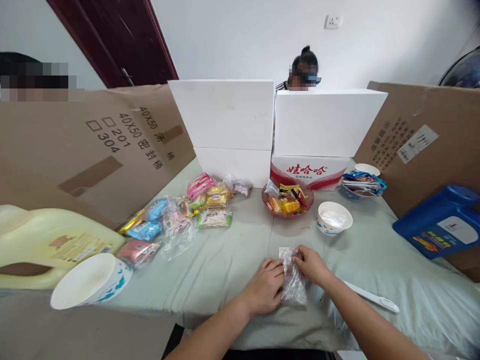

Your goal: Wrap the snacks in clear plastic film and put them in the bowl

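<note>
A small clear plastic bag lies crinkled on the cloth near the table's front. My left hand has its fingers curled at the bag's left edge, knuckles up. With thumb and fingers pinched, my right hand grips the bag near its upper right edge. Just beyond stands a white paper bowl with clear plastic in it. A reddish bowl of wrapped snacks is farther back. Beside my right forearm lies a long, narrow white tool, partly covered by the arm.
Several packaged snacks spread over the left. A large white bowl and a pale yellow jug stand at the left edge. On the right are a blue bottle and a bowl of packets. White boxes and cardboard panels wall the table.
</note>
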Demonstrator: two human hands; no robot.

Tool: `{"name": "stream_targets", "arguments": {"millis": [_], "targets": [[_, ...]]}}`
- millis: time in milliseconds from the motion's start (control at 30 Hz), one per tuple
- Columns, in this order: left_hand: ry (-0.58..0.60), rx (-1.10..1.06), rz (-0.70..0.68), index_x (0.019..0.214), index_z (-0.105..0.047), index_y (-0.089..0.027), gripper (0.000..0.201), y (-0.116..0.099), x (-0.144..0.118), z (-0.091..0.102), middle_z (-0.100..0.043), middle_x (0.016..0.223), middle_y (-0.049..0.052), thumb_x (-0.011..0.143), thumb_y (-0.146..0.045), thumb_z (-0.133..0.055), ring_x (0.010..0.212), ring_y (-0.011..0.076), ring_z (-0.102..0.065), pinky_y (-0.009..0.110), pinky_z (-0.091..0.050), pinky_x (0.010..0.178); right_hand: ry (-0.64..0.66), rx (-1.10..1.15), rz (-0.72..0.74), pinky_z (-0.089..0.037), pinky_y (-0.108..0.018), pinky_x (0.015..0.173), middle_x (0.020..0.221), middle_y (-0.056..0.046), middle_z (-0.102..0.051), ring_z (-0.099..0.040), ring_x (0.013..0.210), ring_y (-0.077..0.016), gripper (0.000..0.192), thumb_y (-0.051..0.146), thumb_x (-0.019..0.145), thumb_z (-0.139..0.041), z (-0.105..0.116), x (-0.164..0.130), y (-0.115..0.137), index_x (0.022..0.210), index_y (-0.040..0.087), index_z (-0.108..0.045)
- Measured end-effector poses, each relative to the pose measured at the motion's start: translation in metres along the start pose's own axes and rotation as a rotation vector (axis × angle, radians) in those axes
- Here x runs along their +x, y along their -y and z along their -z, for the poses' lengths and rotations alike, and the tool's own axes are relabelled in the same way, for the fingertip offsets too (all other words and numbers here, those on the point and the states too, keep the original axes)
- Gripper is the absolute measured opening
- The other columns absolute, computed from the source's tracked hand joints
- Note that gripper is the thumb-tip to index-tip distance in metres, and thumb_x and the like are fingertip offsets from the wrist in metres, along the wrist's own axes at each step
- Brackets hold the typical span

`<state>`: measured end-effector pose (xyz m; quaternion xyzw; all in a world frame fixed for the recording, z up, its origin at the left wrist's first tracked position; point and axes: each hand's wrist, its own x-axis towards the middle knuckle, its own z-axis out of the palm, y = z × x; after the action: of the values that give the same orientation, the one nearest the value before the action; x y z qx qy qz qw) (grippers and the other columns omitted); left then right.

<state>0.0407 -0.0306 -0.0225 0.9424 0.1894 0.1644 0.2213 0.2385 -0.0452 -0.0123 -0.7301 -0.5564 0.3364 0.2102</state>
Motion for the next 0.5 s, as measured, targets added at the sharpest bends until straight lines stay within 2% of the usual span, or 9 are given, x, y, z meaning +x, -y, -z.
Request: {"name": "stream_targets", "arguments": {"millis": [100, 200, 233, 267, 300, 367, 433, 500], "targets": [[-0.16, -0.091, 0.007, 0.11, -0.058, -0.02, 0.034, 0.001, -0.001, -0.003, -0.064, 0.112, 0.009, 0.08, -0.009, -0.049, 0.116, 0.0258, -0.051, 0.045, -0.039, 0.1, -0.032, -0.064, -0.023, -0.031, -0.022, 0.058, 0.059, 0.005, -0.057, -0.054, 0.059, -0.0121, 0.002, 0.019, 0.083, -0.054, -0.001, -0.003, 0.002, 0.082, 0.02, -0.055], [-0.444, -0.177, 0.066, 0.106, -0.054, -0.019, 0.032, -0.001, -0.001, -0.001, -0.063, 0.101, 0.009, 0.082, -0.005, -0.04, 0.1, 0.0219, -0.057, 0.04, -0.047, 0.089, -0.04, -0.12, -0.028, -0.03, -0.022, 0.059, 0.06, 0.004, -0.059, -0.055, 0.062, -0.0128, 0.002, 0.019, 0.085, -0.054, -0.002, -0.004, 0.005, 0.087, 0.02, -0.055], [-0.504, -0.178, 0.055, 0.103, -0.054, -0.019, 0.029, -0.002, 0.0, 0.001, -0.062, 0.097, 0.009, 0.083, -0.006, -0.039, 0.095, 0.0213, -0.057, 0.039, -0.048, 0.086, -0.04, -0.137, -0.027, -0.03, -0.022, 0.059, 0.06, 0.004, -0.06, -0.056, 0.062, -0.0128, 0.003, 0.019, 0.085, -0.054, -0.002, -0.004, 0.006, 0.088, 0.02, -0.055], [-0.514, -0.164, 0.018, 0.101, -0.054, -0.019, 0.025, -0.003, 0.002, 0.002, -0.062, 0.094, 0.008, 0.083, -0.007, -0.04, 0.092, 0.0209, -0.057, 0.039, -0.048, 0.085, -0.041, -0.154, -0.026, -0.03, -0.022, 0.059, 0.062, 0.004, -0.061, -0.056, 0.063, -0.0129, 0.003, 0.019, 0.086, -0.054, -0.003, -0.004, 0.007, 0.089, 0.02, -0.055], [-0.473, -0.14, -0.036, 0.099, -0.055, -0.02, 0.022, -0.003, 0.005, 0.004, -0.062, 0.093, 0.007, 0.083, -0.009, -0.043, 0.091, 0.0208, -0.057, 0.039, -0.048, 0.085, -0.043, -0.173, -0.024, -0.03, -0.022, 0.059, 0.063, 0.003, -0.061, -0.057, 0.064, -0.0131, 0.004, 0.02, 0.086, -0.054, -0.004, -0.004, 0.007, 0.09, 0.02, -0.055], [-0.308, -0.079, -0.12, 0.096, -0.057, -0.02, 0.017, -0.003, 0.012, 0.006, -0.064, 0.094, 0.006, 0.082, -0.013, -0.049, 0.095, 0.0217, -0.058, 0.039, -0.047, 0.088, -0.052, -0.214, -0.02, -0.03, -0.022, 0.059, 0.067, 0.002, -0.063, -0.058, 0.066, -0.014, 0.007, 0.02, 0.087, -0.053, -0.004, -0.004, 0.008, 0.093, 0.02, -0.056], [-0.161, -0.015, -0.108, 0.095, -0.06, -0.02, 0.016, 0.0, 0.018, 0.006, -0.065, 0.103, 0.007, 0.08, -0.017, -0.056, 0.104, 0.024, -0.056, 0.041, -0.044, 0.094, -0.056, -0.256, -0.016, -0.032, -0.023, 0.06, 0.069, 0.0, -0.064, -0.059, 0.068, -0.0152, 0.012, 0.021, 0.087, -0.053, -0.002, -0.005, 0.008, 0.099, 0.019, -0.056], [-0.084, 0.031, -0.046, 0.1, -0.06, -0.019, 0.021, 0.004, 0.021, 0.005, -0.063, 0.113, 0.008, 0.079, -0.022, -0.061, 0.113, 0.0261, -0.053, 0.045, -0.038, 0.101, -0.065, -0.3, -0.013, -0.034, -0.024, 0.061, 0.074, -0.001, -0.065, -0.061, 0.07, -0.0173, 0.021, 0.02, 0.085, -0.055, 0.003, -0.01, 0.006, 0.106, 0.018, -0.056]]}}
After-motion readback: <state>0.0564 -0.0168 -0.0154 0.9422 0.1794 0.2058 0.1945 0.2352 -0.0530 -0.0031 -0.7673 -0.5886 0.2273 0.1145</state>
